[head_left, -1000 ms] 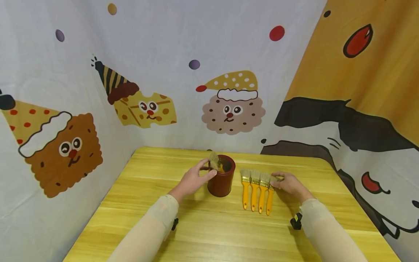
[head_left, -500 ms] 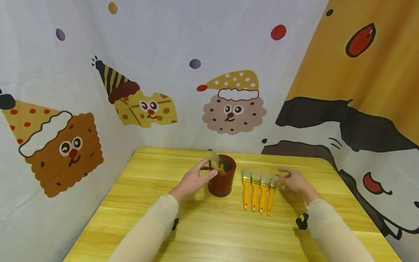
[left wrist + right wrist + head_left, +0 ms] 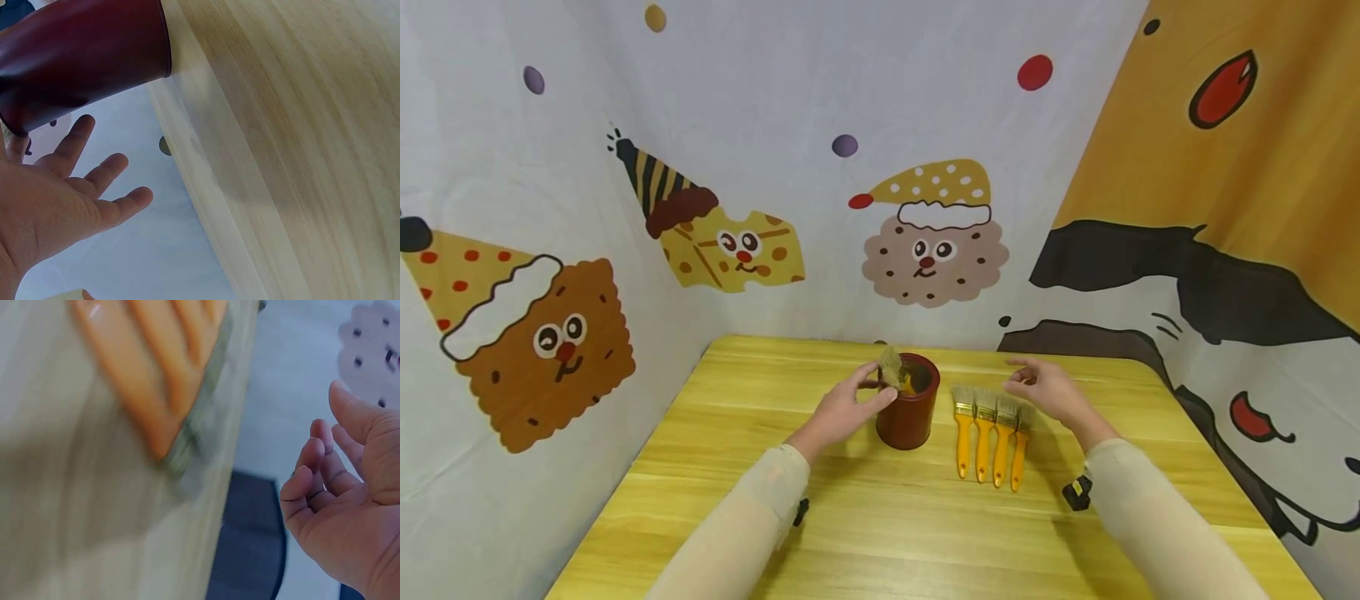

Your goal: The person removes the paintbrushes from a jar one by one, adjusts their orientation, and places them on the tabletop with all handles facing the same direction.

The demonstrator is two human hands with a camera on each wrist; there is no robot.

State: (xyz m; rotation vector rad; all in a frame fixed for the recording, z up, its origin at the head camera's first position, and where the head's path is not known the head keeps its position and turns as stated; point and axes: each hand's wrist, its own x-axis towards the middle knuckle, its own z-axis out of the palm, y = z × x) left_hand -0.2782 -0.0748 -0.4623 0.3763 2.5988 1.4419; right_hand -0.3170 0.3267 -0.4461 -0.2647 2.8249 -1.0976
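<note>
Four brushes [image 3: 1002, 437] lie right of the red can [image 3: 904, 425], long axes fore-and-aft, far bristle ends near the closer right hand [image 3: 1051, 394], loosely curled, empty; left hand [image 3: 845, 408] at can's rim, grip unclear.

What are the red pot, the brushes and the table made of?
Red pot: smooth, glossy, perhaps plastic or leather-covered; its wall catches soft highlights.
Brushes: likely plastic or painted wood handles, shiny orange; the brassy bands look metal.
Table: wood or laminate, judging by its streaky grain and soft sheen.
</note>
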